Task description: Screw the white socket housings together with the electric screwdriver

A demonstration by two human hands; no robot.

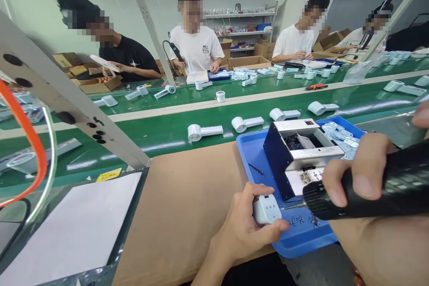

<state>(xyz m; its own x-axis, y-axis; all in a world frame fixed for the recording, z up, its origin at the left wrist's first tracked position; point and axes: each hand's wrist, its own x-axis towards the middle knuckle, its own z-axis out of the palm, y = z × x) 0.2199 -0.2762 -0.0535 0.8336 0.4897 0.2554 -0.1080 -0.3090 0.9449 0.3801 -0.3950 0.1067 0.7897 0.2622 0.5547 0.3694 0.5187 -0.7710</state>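
My left hand [246, 221] is closed around a pale blue plastic housing [269, 209], thumb and fingers gripping its sides. Its face with several small holes is turned up, and the rest is hidden in my palm. In my right hand [363, 170] is a black electric screwdriver [320, 199], lying nearly level and aimed left. Its thin metal bit [293, 207] ends right by the housing's right edge; whether they touch I cannot tell. Below the bit, loose dark screws [314, 220] lie in a blue tray [281, 248].
A black-and-silver screw feeder [295, 152] stands in the tray, beside pale blue plates [338, 136]. Brown cardboard [181, 183] covers the bench. Fan-shaped parts [204, 132] lie along the green conveyor [161, 136]. A metal post [77, 94] slants up at left. Several co-workers [197, 49] sit opposite.
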